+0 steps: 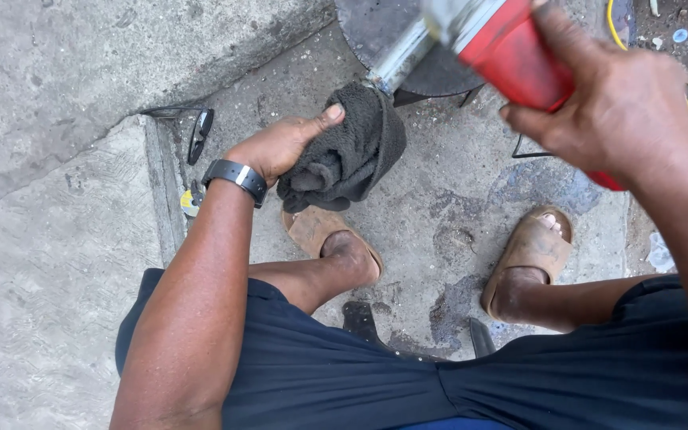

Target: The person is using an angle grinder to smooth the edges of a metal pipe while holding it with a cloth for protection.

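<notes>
My left hand, with a dark watch on the wrist, grips a bunched dark grey cloth. The cloth is pressed around the lower tip of a silver metal part that sticks out of a red tool. My right hand holds that red tool from above at the upper right; the tool is blurred and close to the camera. Both hands are raised over my knees and sandalled feet.
I sit on a dark stool over a stained concrete floor. A raised concrete slab edge runs at the left, with dark sunglasses lying by it. A dark round object on thin legs stands behind the cloth. A yellow cable curves at the upper right.
</notes>
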